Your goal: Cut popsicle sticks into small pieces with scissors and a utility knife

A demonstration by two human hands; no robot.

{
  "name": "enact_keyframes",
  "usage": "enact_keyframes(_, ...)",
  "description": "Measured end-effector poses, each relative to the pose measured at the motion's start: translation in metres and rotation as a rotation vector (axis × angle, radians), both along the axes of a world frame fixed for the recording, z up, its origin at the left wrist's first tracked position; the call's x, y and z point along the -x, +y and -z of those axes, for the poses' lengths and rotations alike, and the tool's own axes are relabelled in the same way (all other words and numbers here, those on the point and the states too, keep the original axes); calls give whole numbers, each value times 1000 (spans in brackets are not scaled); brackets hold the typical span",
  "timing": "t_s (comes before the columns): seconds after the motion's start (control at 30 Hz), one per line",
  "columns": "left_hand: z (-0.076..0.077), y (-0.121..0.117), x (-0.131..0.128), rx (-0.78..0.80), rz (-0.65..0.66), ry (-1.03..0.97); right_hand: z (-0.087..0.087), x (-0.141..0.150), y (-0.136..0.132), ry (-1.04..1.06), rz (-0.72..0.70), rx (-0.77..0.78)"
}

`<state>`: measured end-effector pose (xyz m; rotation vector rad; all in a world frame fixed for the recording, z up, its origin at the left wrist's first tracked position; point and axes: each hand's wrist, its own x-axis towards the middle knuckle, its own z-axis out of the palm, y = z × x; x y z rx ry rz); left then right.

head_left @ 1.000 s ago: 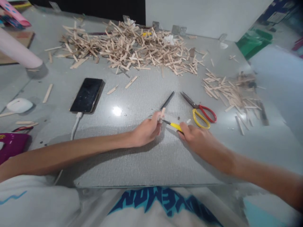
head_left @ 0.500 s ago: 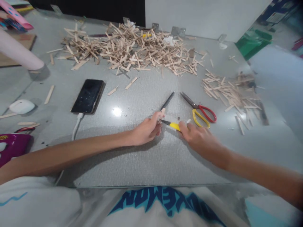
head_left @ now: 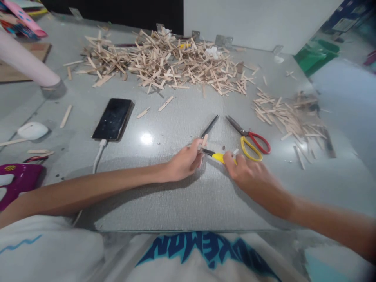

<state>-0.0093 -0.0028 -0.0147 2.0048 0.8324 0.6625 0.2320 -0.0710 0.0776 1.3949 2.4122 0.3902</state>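
My left hand [head_left: 188, 159] is closed in a pinch on a small flat wooden stick [head_left: 205, 140], which pokes up above the fingertips. In my right hand [head_left: 245, 168] is a yellow-handled cutter [head_left: 218, 157]. Its narrow dark tip points left and meets the left fingertips by the stick; the exact contact is hidden. A slim dark pen-like rod [head_left: 210, 125] lies just beyond my left fingers, its near end covered by them. Just past my right hand rest scissors [head_left: 245, 134] with one red and one yellow handle loop, blades apart.
A large heap of wooden stick pieces [head_left: 176, 64] spreads across the back of the table, with a smaller pile [head_left: 290, 113] at right. Left of my hands lie a phone [head_left: 113, 118] on a white cable [head_left: 99, 154], a white case [head_left: 33, 130] and a purple object [head_left: 25, 182].
The whole view has shifted slightly, so things appear a little further right. Both hands keep their holds on the stick and the cutter, with hardly any movement between them.
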Motion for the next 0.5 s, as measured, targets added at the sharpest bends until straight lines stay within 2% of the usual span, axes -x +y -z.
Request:
enact_keyframes(0.2,5,-1,0,-51,1,54,10,-6,13,134,97,202)
enact_keyframes(0.27,4,-1,0,-66,9,91,9,-7,11,95,63,125)
enact_keyframes(0.4,1,-2,0,-41,10,125,4,-3,-5,-29,-64,-143)
enact_keyframes(0.5,1,-2,1,-58,-4,130,6,0,-8,-40,-84,-149)
